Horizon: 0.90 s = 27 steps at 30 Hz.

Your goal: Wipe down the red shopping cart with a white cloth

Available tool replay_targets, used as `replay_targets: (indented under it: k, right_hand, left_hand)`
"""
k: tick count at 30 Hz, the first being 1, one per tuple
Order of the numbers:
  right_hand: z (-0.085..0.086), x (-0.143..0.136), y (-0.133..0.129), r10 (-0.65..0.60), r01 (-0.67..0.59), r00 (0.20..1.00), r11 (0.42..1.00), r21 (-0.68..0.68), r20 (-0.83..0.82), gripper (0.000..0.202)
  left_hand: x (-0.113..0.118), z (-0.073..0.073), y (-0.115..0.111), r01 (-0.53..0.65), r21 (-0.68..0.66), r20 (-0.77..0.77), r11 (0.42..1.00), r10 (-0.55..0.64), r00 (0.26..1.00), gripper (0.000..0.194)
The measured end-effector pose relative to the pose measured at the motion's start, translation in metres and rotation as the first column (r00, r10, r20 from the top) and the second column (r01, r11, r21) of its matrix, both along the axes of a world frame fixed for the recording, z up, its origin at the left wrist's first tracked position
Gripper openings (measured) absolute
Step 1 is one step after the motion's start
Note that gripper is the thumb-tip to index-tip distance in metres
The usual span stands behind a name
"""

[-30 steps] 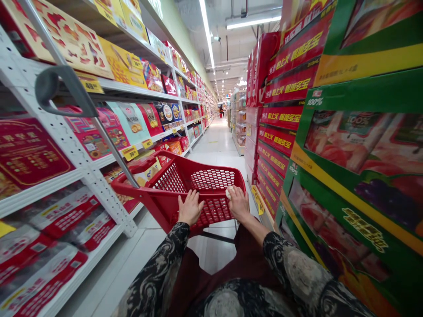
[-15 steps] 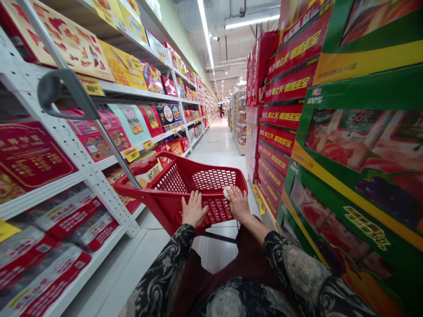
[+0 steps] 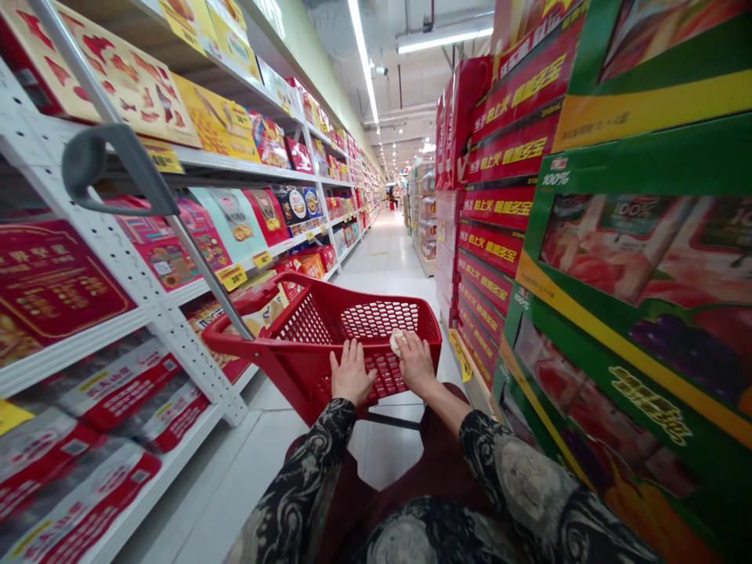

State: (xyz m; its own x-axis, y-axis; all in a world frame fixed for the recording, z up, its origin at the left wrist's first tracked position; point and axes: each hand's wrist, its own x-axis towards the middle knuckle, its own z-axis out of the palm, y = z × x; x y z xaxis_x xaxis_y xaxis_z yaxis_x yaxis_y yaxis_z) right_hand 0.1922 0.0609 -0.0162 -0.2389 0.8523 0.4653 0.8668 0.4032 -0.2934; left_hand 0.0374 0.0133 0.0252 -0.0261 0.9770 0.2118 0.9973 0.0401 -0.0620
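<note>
Red shopping basket (image 3: 329, 329) low in the aisle, tilted, just ahead of the knees. Left hand (image 3: 351, 374) spread flat against its near mesh wall, holding nothing. Right hand (image 3: 414, 362) pressed on the rim beside it, fingers closed over a small white wad (image 3: 395, 341). Grey pull handle (image 3: 111, 168) slanting up and left across the white shelving (image 3: 146, 309) of boxed goods. Stacked green juice cartons (image 3: 634, 258) and red drink cases (image 3: 499, 211) crowding the right side; pale floor (image 3: 388, 258) running ahead between.

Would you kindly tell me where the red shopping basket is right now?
The red shopping basket sits low in the head view's centre, on the aisle floor between the left shelves and stacked cartons, both hands on its near rim.
</note>
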Motion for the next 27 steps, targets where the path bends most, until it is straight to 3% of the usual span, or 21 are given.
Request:
replay_targets:
  k: [5,13,18,22,27]
  right_hand:
    - [0.000,0.001,0.001,0.014,-0.014,1.000,1.000,-0.014,0.011,0.057]
    - [0.000,0.031,0.009,-0.168,0.167,0.985,0.986,-0.023,-0.052,0.054]
    - [0.000,0.011,0.008,-0.069,0.071,0.996,0.997,0.020,-0.058,0.055]
    - [0.004,-0.012,0.004,0.034,-0.034,0.999,0.999,0.014,-0.037,0.056]
    - [0.004,-0.010,0.007,-0.029,0.028,0.998,0.999,-0.016,-0.055,0.055]
  left_hand:
    - [0.002,0.000,-0.003,0.008,0.002,-0.010,1.000,-0.008,1.000,0.064]
    - [0.009,-0.001,-0.002,0.049,0.020,0.011,0.999,-0.049,0.999,0.066]
    - [0.012,0.000,-0.002,0.086,0.017,0.016,0.996,-0.086,0.996,0.066]
    - [-0.005,0.006,-0.006,0.070,0.050,0.013,0.996,-0.070,0.997,0.061]
    - [-0.038,0.010,-0.011,-0.015,0.106,-0.013,0.994,0.017,1.000,0.059]
